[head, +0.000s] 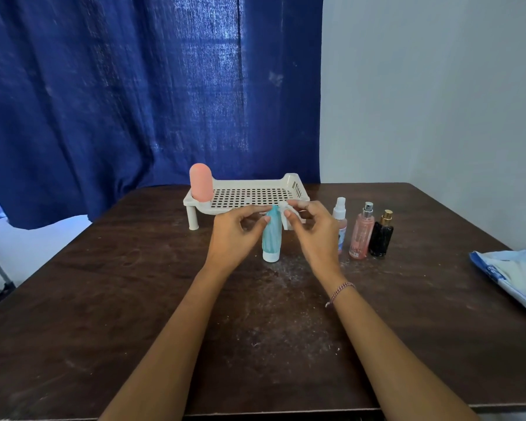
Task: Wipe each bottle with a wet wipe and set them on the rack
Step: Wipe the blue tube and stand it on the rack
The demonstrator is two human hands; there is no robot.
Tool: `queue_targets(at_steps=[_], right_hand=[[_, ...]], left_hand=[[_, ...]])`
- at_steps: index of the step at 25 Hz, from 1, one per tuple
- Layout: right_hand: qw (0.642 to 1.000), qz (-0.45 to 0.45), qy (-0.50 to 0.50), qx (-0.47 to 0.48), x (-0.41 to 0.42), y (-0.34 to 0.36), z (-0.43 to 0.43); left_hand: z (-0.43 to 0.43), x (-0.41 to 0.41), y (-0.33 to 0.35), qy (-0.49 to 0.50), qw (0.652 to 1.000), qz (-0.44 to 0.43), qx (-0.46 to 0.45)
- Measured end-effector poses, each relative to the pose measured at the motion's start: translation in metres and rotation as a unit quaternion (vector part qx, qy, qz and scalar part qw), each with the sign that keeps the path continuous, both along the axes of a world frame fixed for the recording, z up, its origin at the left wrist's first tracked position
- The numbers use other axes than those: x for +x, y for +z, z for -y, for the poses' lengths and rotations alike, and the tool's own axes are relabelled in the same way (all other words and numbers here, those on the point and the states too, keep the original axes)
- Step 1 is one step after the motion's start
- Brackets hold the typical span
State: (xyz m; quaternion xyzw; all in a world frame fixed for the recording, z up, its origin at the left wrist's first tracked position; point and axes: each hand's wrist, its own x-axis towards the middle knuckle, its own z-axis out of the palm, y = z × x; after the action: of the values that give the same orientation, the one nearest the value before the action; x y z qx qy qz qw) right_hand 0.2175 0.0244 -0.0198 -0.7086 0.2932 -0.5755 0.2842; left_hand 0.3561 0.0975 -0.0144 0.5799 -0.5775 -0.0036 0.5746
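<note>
Head view: where is the teal bottle (271, 238)?
— Standing cap-down on the counter (134, 284), just in front of the rack (255, 194).
— And the hands?
— The left hand (236, 235) pinches the bottle's top; the right hand (312, 229) pinches a white wipe (284, 218) against it.
— Anything on the rack?
— A pink bottle (201, 182), upright in its left corner. Three spray bottles (361, 235) stand right of the rack.

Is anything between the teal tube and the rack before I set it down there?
Nothing visible does. The rack sits directly behind the teal tube; the pink bottle stands at its left end, off that path. The wipe in the right hand hangs beside the tube's top.
</note>
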Motion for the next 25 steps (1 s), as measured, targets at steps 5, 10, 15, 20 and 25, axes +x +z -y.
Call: queue_targets(at_steps=[5,10,15,20,25], right_hand=[[1.000,-0.025,0.004,-0.014,0.004,-0.005,-0.001],[0.999,-0.004,0.012,0.047,0.005,-0.006,0.002],[0.997,0.001,0.024,0.069,0.006,-0.006,0.002],[0.997,0.003,0.019,0.075,0.006,-0.004,0.002],[0.999,0.013,-0.016,0.048,0.003,-0.003,0.001]], left_hand=[[0.006,-0.002,-0.003,-0.072,0.987,-0.143,0.010],[0.010,0.003,-0.004,-0.109,0.985,-0.129,0.025],[0.014,0.003,-0.007,-0.225,0.943,-0.227,0.097],[0.014,0.011,-0.006,-0.279,0.910,-0.285,0.114],[0.014,0.011,-0.007,-0.290,0.903,-0.291,0.127]])
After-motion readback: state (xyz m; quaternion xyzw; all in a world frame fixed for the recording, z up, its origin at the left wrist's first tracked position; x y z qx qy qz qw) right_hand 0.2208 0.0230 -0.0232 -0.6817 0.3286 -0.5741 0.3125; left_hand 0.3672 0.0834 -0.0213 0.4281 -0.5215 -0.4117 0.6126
